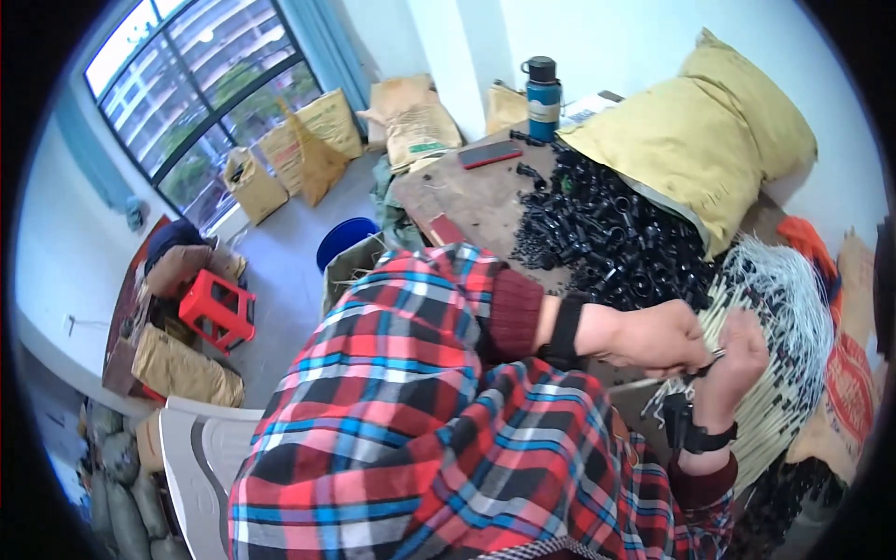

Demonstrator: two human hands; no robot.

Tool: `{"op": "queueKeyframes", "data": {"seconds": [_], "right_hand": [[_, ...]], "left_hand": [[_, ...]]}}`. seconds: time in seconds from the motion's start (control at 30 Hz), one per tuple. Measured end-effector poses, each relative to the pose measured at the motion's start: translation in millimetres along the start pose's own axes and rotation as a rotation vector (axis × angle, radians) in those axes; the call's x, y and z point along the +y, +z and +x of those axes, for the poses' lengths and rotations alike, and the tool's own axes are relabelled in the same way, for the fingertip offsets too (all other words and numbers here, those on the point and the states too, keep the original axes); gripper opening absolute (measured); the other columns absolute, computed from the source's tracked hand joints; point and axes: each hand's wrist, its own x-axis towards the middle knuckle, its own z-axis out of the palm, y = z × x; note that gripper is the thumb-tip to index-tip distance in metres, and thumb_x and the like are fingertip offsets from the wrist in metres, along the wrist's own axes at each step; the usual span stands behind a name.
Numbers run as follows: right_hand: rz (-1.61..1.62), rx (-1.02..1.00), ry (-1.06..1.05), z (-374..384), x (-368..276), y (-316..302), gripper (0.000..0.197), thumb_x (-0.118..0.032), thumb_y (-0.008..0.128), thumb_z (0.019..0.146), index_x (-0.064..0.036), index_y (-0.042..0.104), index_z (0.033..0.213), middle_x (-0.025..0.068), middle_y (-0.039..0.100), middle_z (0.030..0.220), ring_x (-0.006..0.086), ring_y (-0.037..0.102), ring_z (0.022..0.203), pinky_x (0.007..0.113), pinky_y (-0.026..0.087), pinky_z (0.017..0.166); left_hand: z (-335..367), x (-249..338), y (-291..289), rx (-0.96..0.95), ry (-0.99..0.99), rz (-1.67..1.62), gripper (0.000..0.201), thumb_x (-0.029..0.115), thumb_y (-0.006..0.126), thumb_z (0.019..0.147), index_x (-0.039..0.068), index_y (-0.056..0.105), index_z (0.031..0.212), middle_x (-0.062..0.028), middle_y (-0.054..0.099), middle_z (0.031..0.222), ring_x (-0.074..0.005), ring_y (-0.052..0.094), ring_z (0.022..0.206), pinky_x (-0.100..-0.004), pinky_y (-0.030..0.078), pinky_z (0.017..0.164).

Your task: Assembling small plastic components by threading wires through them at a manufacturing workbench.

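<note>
My left hand (649, 338) is closed, its fingers meeting those of my closed right hand (735, 353) above the right side of the table. Between the fingertips shows a small dark fitting (711, 360), partly covered by both hands. A thin pale rod (637, 385) sticks out below my left hand; its other end is hidden by the fingers. Just behind the hands spreads a heap of small black plastic parts (621, 229). Beside and beneath my right hand lies a thick bundle of pale rods (775, 411), with whitish strands (779, 289) fanning out at its far end.
A large yellow sack (695, 140) lies open at the heap's far side. A blue bottle (542, 105) and a red-edged phone (491, 155) rest on the table (453, 191). Left are a blue bin (345, 238), a red stool (219, 311) and several sacks (313, 140).
</note>
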Motion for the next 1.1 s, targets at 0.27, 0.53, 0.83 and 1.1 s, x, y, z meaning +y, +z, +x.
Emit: {"op": "queueKeyframes", "data": {"seconds": [0.27,0.53,0.83,1.1], "right_hand": [[0.277,-0.021,0.119,10,1,1,0.028,-0.008,0.052,0.091,-0.0059,0.046,0.063,-0.0056,0.035,0.063,0.0050,0.031,0.058,0.023,0.025,0.055],[-0.278,0.013,-0.394,-4,13,-6,0.015,-0.009,0.056,0.090,0.0010,0.055,0.078,-0.0002,0.048,0.068,0.0083,0.043,0.064,0.024,0.035,0.055],[-0.127,-0.089,-0.511,16,17,3,0.038,-0.001,0.068,0.079,0.0000,0.041,0.053,0.0058,0.035,0.050,0.0168,0.033,0.044,0.030,0.025,0.043],[-0.194,-0.187,-0.286,5,34,12,0.036,-0.012,0.068,0.083,0.0004,0.050,0.055,0.0071,0.042,0.051,0.0172,0.039,0.045,0.032,0.031,0.043]], "left_hand": [[2,-4,-12,0.136,0.176,0.252,0.029,0.024,0.068,0.085,0.000,0.060,0.071,-0.0009,0.058,0.061,-0.0077,0.052,0.055,-0.0233,0.045,0.051],[14,-18,-22,-0.281,0.098,-0.149,0.034,0.023,0.064,0.090,-0.001,0.057,0.114,-0.0022,0.061,0.088,-0.0083,0.057,0.073,-0.0223,0.049,0.062],[-1,-18,-48,-0.181,-0.108,-0.259,0.029,0.027,0.053,0.096,0.004,0.058,0.114,0.0012,0.055,0.075,-0.0040,0.044,0.054,-0.0185,0.035,0.047],[-19,-30,-59,0.055,0.013,0.015,0.030,0.030,0.048,0.098,0.004,0.059,0.109,0.0036,0.053,0.071,-0.0038,0.043,0.058,-0.0170,0.033,0.050]]}}
